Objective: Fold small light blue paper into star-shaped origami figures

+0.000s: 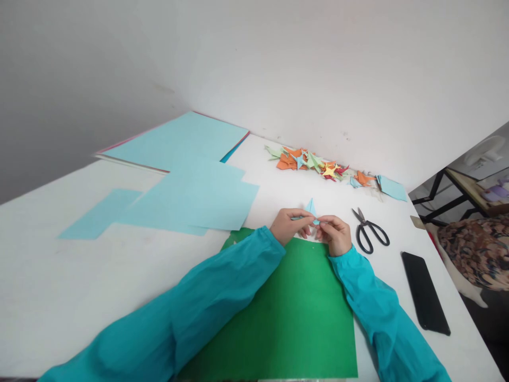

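Observation:
A small light-blue folded paper [311, 207] is held between both hands, its pointed tip sticking up away from me. My left hand [292, 225] pinches it from the left with thumb and forefinger. From the right, my right hand [334, 233] grips its lower part, the fingertips of both hands nearly meeting. The fingers partly hide the folds. Beneath my hands and forearms lies a green sheet [294, 307]. Black-handled scissors [368, 231] rest with blades parted on the table just right of my right hand.
Loose light-blue sheets [191, 199] spread to the left, before a stack of large paper [178, 140]. Folded colourful paper pieces [314, 162] line the wall, with light-blue squares [392, 188] at their right end. A black phone [425, 292] lies near the white table's [119, 286] right edge.

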